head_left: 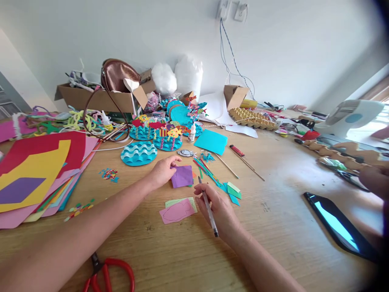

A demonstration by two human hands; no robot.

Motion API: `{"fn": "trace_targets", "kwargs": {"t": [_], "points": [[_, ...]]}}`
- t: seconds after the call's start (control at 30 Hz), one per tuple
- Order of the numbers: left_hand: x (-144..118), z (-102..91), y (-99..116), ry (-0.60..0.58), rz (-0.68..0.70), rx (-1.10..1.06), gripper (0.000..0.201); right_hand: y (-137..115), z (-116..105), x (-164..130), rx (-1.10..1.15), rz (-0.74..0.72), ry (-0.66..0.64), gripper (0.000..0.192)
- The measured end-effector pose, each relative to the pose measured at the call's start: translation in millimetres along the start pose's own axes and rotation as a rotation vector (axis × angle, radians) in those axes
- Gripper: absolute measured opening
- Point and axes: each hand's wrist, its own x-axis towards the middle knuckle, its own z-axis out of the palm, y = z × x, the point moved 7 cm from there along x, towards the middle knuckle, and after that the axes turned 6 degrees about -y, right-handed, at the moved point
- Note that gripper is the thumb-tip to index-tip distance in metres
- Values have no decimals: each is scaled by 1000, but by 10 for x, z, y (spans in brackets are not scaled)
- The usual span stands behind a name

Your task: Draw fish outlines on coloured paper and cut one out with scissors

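My left hand [162,170] rests on the wooden table [273,219], its fingers pinching the near-left corner of a small purple paper square [182,176]. My right hand [217,207] grips a pen [208,207] with the tip pointing up toward the purple square. Just in front of both hands lies a pink paper piece [176,212] with a drawn outline, on top of a pale green piece [191,201]. Teal and green scraps [232,192] lie to the right of the pen.
Red-handled scissors [107,273] lie near the front edge. A stack of coloured paper sheets [36,174] is at left. Blue wave discs [139,153], a glue bottle [191,133], cardboard boxes [100,97] and an egg tray [252,118] fill the back. A phone [340,225] and another person's hand [375,180] are at right.
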Motion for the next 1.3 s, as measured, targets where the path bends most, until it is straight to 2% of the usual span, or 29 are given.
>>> {"fn": "trace_targets", "kwargs": {"t": [0.07, 0.27, 0.4, 0.47, 0.57, 0.7, 0.8, 0.87, 0.93, 1.07, 1.2, 1.3], "points": [[16, 19, 0, -18, -1, 34, 25, -8, 12, -5, 5, -10, -6, 22], [30, 92, -5, -50, 19, 140, 31, -50, 24, 8, -1, 0, -62, 19], [6, 70, 63, -24, 98, 242, 26, -69, 19, 14, -3, -7, -65, 19], [-43, 24, 124, -9, 154, 298, 31, -69, 25, 12, -6, -15, -67, 17], [-206, -38, 222, -35, 233, 370, 39, -64, 33, 8, -15, -41, -57, 18], [-629, -12, 351, -177, 312, 436, 22, -62, 15, 4, -28, -61, -38, 17], [-1017, 75, 422, -269, 345, 483, 13, -121, -67, -7, -34, -73, 3, 15], [-1247, 167, 443, -318, 377, 593, 17, -180, -109, -21, 1, -76, 4, 15], [-1421, 258, 450, -363, 411, 614, 25, -226, -88, -38, 97, -63, -52, 19], [-1550, 370, 379, -391, 369, 656, 30, -273, 83, -83, 260, -2, -182, 23], [-1554, 417, 326, -369, 352, 714, 29, -278, 270, -125, 226, 98, -256, 18], [-1575, 434, 320, -329, 403, 770, 29, -327, 363, -142, 173, 67, -293, 13]]}}
